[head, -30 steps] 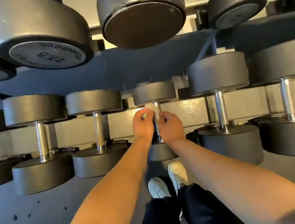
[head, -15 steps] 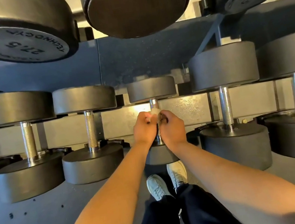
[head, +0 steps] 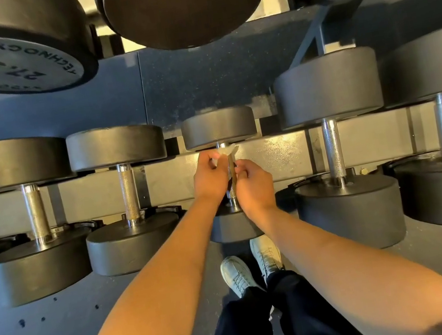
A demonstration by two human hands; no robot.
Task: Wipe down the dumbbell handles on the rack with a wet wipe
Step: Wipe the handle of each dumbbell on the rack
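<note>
My L hand [head: 209, 176] & R hand [head: 257, 187] both curl, pinching the thin white wet wipe [head: 227, 151] — it's against the knurled steel handle [head: 234, 178] of the small black rubber dumbbell [head: 219, 128].

Wet wipe [head: 228, 151]: small, white, crumpled, pressed against the far end of the middle handle [head: 232, 178], just under the far head. Handle: knurled steel, lying front-to-back on the lower tier of the rack [head: 279, 157]. Neighbouring handles [head: 129, 193] run parallel, bare.
</note>
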